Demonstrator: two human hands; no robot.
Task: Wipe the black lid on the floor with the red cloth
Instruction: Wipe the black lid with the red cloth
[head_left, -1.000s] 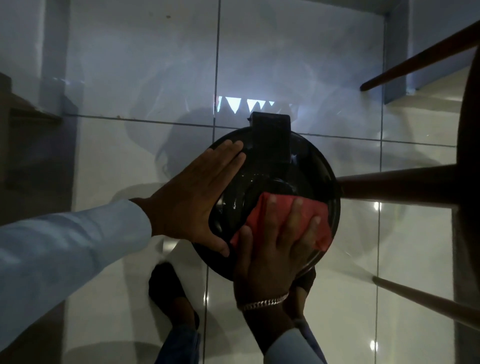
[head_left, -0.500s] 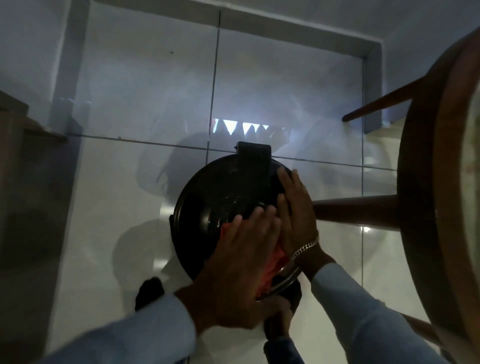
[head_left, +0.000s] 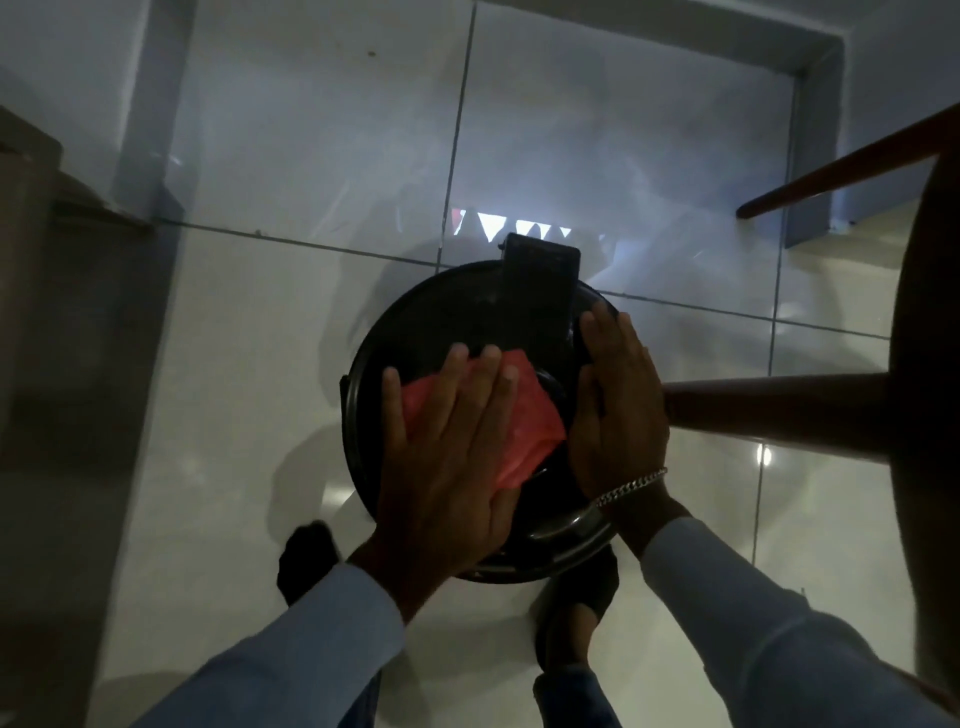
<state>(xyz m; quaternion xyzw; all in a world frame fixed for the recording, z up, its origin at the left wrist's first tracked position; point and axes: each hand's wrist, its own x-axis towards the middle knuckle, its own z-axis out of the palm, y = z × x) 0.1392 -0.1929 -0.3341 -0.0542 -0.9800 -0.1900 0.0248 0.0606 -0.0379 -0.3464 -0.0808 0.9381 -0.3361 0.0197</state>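
Observation:
The round black lid (head_left: 431, 322) lies on the glossy white tiled floor, its rectangular black handle piece (head_left: 540, 280) pointing away from me. The red cloth (head_left: 530, 415) is spread on the middle of the lid. My left hand (head_left: 447, 457) lies flat on the cloth with fingers spread, pressing it against the lid and covering its left part. My right hand (head_left: 618, 410), with a chain bracelet at the wrist, rests flat on the lid's right side, beside the cloth, holding nothing.
A dark wooden stool stands at the right: its seat edge (head_left: 930, 364) fills the right border and one leg (head_left: 769, 410) reaches in almost to my right hand. My dark-shod feet (head_left: 306, 561) are just below the lid. Brown furniture (head_left: 31, 208) is at the left.
A second ago my right hand pressed the cloth and my left lay on the lid's left. My left hand has since taken over the cloth; my right now rests on the lid's right side.

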